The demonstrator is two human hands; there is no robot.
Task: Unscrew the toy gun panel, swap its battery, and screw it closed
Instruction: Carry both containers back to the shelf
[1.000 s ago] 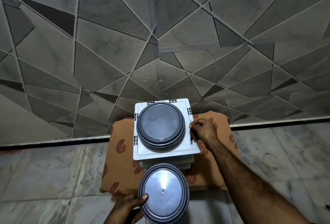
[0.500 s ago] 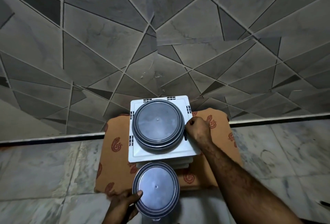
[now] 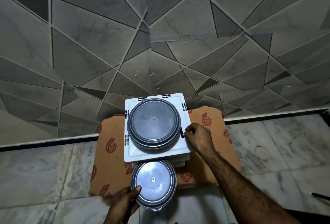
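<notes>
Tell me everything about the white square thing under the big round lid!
The white square thing looks like hard plastic: flat, rounded corners, small groups of dark slots near its edges. More white layers peek out beneath its near edge. It sits on an orange patterned cloth. A big round lid covers most of its top. The right hand, pinching a small dark stick, is at its right edge. The left hand holds a smaller lid just in front.
</notes>
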